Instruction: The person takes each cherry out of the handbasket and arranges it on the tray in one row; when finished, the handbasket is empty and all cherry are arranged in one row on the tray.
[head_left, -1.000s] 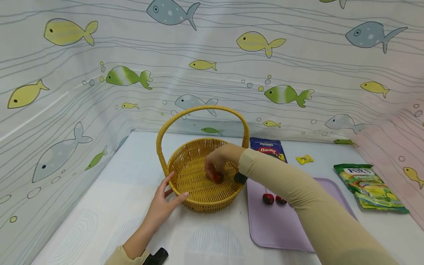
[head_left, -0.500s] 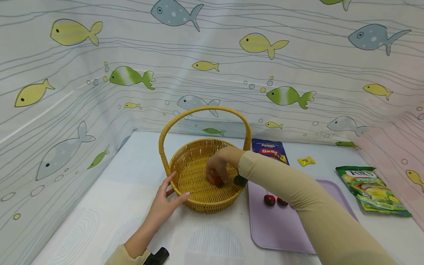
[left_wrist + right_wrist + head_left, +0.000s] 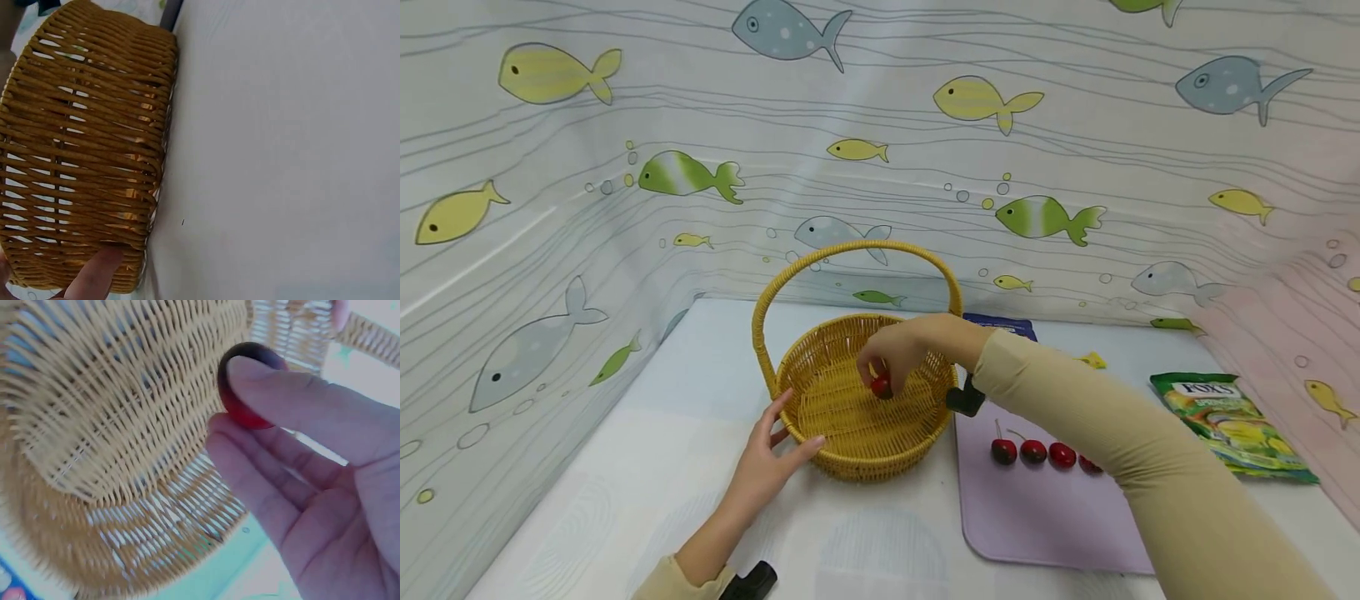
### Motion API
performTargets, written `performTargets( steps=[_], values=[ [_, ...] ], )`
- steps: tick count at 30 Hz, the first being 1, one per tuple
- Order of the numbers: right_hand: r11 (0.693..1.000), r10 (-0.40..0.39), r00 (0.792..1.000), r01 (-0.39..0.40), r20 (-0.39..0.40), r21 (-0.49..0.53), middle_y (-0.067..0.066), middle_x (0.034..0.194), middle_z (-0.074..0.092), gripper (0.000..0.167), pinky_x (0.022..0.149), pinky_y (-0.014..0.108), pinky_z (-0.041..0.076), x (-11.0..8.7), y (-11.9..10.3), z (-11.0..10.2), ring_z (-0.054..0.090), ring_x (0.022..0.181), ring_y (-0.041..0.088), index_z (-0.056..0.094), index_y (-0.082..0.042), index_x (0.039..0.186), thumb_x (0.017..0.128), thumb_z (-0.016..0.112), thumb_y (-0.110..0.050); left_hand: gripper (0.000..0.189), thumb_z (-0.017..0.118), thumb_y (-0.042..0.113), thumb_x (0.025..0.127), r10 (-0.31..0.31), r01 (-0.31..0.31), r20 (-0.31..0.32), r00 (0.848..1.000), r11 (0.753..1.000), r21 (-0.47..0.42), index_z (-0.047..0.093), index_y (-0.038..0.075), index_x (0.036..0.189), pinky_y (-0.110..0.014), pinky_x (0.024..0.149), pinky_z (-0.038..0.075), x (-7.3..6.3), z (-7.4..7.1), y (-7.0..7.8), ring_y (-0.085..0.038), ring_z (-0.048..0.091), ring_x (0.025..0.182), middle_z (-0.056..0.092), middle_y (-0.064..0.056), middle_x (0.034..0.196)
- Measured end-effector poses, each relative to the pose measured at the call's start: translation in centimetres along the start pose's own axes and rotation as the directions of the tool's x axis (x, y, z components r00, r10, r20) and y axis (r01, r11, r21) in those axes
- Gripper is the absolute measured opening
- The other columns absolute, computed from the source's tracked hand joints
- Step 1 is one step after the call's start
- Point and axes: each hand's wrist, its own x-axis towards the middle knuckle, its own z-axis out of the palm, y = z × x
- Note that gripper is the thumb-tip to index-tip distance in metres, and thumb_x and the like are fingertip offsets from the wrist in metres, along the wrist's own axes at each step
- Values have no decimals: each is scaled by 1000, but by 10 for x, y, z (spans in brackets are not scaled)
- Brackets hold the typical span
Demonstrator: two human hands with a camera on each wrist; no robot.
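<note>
The right hand point(image 3: 895, 354) pinches a dark red cherry point(image 3: 250, 387) between thumb and fingers, inside the opening of a yellow wicker basket point(image 3: 842, 433) with a tall arched handle. In the right wrist view the cherry is above the woven basket floor. At the basket's left front, the left hand point(image 3: 767, 467) touches the outer side with fingers and thumb spread. One fingertip point(image 3: 103, 265) presses the woven wall in the left wrist view. Several cherries point(image 3: 1033, 452) lie in a row on a lilac tray point(image 3: 1030, 525), right of the basket and partly under the right forearm.
Behind the right forearm is a dark blue packet point(image 3: 1000, 323), mostly hidden, with a small yellow wrapper point(image 3: 1093, 360) beside it. A green FOX'S candy bag point(image 3: 1232, 425) lies at the far right. Fish-patterned sheeting point(image 3: 865, 192) rises behind the table.
The right hand has risen slightly from the basket floor with the cherry. Its forearm has shifted, showing more cherries on the tray and covering more of the blue packet. The left hand stays put.
</note>
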Motion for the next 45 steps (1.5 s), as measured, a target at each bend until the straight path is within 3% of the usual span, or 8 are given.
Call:
performTargets(
  steps=[8,17,22,30,39,43,45],
  values=[
    [993,-72,981,87,-182,77,-6,91,58,30,72,22,48,-66,-5,15,57,83,8,62,-17,104,78,75,-7,84,68,39,84,-16,16,20,1000,1000,-1,17,26,149,-59,90,39,0,0,4,-42,29,130,10,-10,153],
    [970,-120,940,179,-320,163,-10,94,59,28,77,24,49,-127,8,57,56,86,7,63,-15,104,80,74,-9,84,69,41,83,-39,39,22,999,999,12,18,27,149,-60,90,38,0,3,2,-41,30,129,11,-8,153],
    [970,-69,924,149,-375,190,-11,95,58,29,78,26,49,-156,16,77,57,87,6,63,-16,107,81,73,-12,84,68,40,84,-28,28,25,999,999,18,17,27,149,-61,89,38,0,2,1,-42,30,129,11,-8,153],
    [961,77,897,49,-434,273,-14,98,59,30,77,27,50,-196,34,111,57,89,6,61,-21,109,82,73,-24,84,68,39,84,-13,13,28,1000,1000,17,17,26,149,-62,88,38,1,3,0,-43,30,128,11,-8,153],
    [930,174,813,49,-555,363,-10,100,60,29,74,30,52,-231,66,168,60,87,8,60,-19,109,83,72,-21,85,69,40,83,-13,13,11,1000,1000,18,18,25,149,-61,89,38,1,4,-3,-42,32,128,13,-8,153],
    [926,198,756,65,-624,372,-6,100,59,30,71,31,53,-246,79,196,61,84,9,61,-15,109,82,73,-20,84,69,41,83,-12,11,13,1000,1000,14,18,27,149,-60,90,38,1,4,-3,-41,32,128,12,-7,153],
    [935,193,717,72,-670,346,-5,99,59,31,70,29,53,-252,85,209,61,82,8,61,-12,109,80,74,-17,84,69,41,83,-13,13,11,1000,1000,14,18,27,149,-60,90,38,0,3,-3,-41,32,128,12,-7,153]
  ],
)
